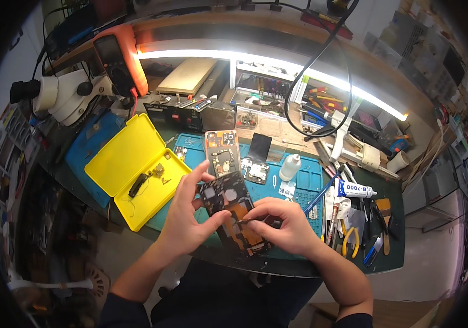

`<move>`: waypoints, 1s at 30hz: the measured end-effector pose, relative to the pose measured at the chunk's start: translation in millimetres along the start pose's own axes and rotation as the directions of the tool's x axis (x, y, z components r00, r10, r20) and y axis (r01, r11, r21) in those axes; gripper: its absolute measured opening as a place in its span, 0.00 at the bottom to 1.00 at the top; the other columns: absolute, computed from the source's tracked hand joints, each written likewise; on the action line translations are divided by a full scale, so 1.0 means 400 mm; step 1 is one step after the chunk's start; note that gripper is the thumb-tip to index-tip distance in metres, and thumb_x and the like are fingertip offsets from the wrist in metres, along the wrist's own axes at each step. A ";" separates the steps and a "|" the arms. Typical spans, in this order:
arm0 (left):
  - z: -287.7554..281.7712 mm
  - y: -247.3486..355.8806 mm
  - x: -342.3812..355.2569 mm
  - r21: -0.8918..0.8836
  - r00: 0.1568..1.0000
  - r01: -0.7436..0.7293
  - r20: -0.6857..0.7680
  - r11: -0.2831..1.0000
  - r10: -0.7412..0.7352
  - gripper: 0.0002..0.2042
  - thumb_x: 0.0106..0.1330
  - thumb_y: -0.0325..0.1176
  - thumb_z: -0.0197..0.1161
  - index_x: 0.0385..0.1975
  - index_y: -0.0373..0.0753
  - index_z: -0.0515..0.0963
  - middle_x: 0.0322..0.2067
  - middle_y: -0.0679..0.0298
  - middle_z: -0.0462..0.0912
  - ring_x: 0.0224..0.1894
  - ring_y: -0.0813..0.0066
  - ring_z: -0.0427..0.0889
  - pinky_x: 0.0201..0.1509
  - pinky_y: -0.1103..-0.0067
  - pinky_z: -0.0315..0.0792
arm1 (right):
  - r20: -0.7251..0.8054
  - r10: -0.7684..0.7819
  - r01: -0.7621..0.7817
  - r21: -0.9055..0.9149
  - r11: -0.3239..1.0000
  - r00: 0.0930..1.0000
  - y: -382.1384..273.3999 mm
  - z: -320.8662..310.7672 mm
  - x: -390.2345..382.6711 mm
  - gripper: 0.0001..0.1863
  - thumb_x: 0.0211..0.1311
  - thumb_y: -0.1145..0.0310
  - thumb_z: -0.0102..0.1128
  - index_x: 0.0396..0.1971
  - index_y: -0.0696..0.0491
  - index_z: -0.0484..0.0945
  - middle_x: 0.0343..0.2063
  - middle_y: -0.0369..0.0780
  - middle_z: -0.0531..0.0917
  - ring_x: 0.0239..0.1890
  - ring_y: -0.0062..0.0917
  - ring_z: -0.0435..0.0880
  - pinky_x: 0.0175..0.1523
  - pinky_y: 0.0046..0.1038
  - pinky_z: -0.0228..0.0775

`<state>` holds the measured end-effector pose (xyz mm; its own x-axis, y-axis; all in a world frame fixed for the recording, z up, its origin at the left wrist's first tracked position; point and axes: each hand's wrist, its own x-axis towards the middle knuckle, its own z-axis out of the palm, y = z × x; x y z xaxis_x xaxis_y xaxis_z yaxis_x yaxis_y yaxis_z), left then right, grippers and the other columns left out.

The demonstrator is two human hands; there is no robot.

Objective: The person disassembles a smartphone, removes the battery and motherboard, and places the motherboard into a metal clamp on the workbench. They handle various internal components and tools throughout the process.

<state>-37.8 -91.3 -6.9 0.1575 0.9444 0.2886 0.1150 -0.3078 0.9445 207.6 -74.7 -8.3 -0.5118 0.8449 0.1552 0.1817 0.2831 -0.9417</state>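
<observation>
My left hand [185, 221] holds an opened phone [228, 191], dark with an orange-copper inner part, by its left side, thumb on the front. My right hand [280, 224] is closed at the phone's right side, thumb and index finger pinched over the orange part; whether a small piece is between them I cannot make out. Behind the phone stands another opened phone housing [220, 147] with gold parts. A circuit board [256, 172] beside a black square, a white dropper bottle [290, 169] and small parts lie on the blue mat [305, 180].
An open yellow case [124, 142] with small parts sits left, below a microscope [62, 98] and an orange multimeter [113, 60]. To the right lie a white glue tube [354, 188], yellow-handled pliers [350, 243] and other tools. A black cable [321, 134] loops over the bench's back.
</observation>
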 end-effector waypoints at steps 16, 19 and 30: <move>0.120 -0.043 0.174 -0.729 0.894 0.447 0.359 0.518 -0.266 0.22 0.75 0.28 0.49 0.69 0.34 0.66 0.63 0.51 0.77 0.64 0.59 0.79 0.69 0.61 0.75 | -0.464 0.009 0.126 0.260 0.957 0.886 -0.007 -0.043 -0.002 0.07 0.70 0.77 0.63 0.45 0.60 0.82 0.48 0.37 0.80 0.49 0.17 0.81 0.54 0.20 0.73; 0.103 -0.032 0.181 -0.773 0.894 0.447 0.394 0.450 -0.212 0.19 0.75 0.31 0.53 0.63 0.34 0.71 0.56 0.52 0.82 0.56 0.63 0.85 0.59 0.65 0.81 | -0.482 -0.003 0.170 0.304 0.937 0.876 -0.003 -0.052 -0.004 0.07 0.71 0.77 0.62 0.46 0.59 0.82 0.45 0.35 0.81 0.45 0.14 0.79 0.51 0.18 0.70; 0.113 -0.028 0.166 -0.762 0.850 0.521 0.426 0.384 -0.310 0.25 0.84 0.51 0.40 0.66 0.39 0.69 0.58 0.55 0.82 0.58 0.64 0.84 0.61 0.64 0.81 | -0.466 0.057 0.098 0.302 0.948 0.883 -0.002 -0.034 -0.008 0.12 0.73 0.76 0.62 0.52 0.59 0.77 0.50 0.36 0.84 0.40 0.10 0.78 0.47 0.15 0.69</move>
<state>15.7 -30.2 -5.6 0.5157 0.8491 -0.1142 -0.6210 0.4623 0.6330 220.5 -71.3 -4.1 -0.0499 0.9737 0.2221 -0.1308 0.2141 -0.9680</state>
